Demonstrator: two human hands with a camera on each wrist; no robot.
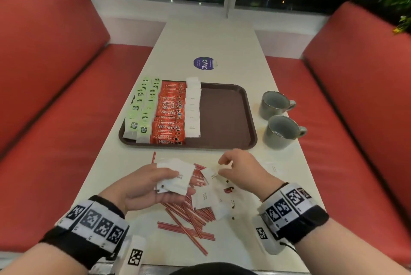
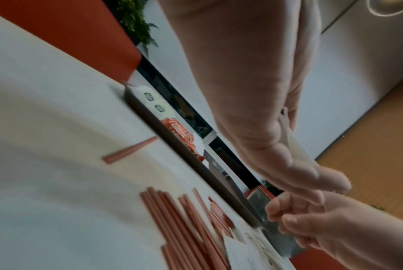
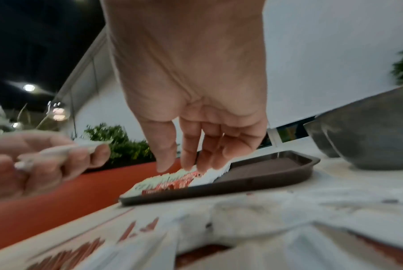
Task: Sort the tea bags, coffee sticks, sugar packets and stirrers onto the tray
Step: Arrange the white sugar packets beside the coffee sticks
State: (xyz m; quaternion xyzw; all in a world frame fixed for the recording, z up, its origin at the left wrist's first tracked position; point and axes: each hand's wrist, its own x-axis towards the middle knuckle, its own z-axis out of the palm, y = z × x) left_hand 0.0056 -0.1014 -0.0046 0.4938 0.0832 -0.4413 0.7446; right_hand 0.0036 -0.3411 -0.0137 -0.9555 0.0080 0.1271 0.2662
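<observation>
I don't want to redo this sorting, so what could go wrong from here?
The left hand holds a loose stack of sugar packets; adding more could make some slip out. The stirrers lie tangled under the loose packets, so pulling packets may scatter them. The mugs stand close beside the tray; a reach could knock them.

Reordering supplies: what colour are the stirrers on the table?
The stirrers are red with thin white stripes, clearest in the head view.

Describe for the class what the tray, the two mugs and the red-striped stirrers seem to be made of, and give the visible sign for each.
Tray: probably moulded plastic; dark brown, matte, with rounded corners and a raised rim.
Two mugs: likely glazed ceramic; grey, speckled, with thick walls and a soft sheen.
Stirrers: thin red-and-white striped sticks; paper wrap or plastic cannot be told.
</observation>
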